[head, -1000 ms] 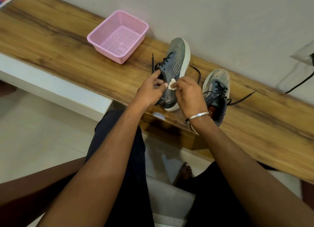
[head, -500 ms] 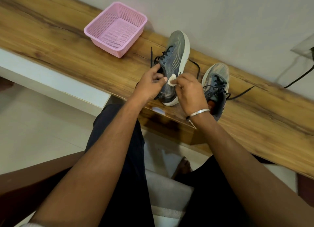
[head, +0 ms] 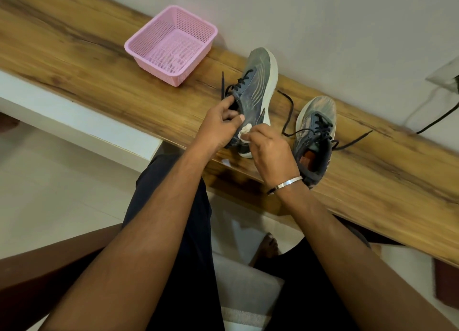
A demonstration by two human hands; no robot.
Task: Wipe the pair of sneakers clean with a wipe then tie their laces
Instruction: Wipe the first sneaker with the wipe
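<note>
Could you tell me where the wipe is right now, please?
In the head view the wipe is near the centre, pinched in the right hand against the side of the left sneaker, next to the left hand.

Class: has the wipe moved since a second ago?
Yes. Against the other sneaker resting on the shelf, the wipe in the right hand has slid slightly heelward, toward the shelf's front edge.
</note>
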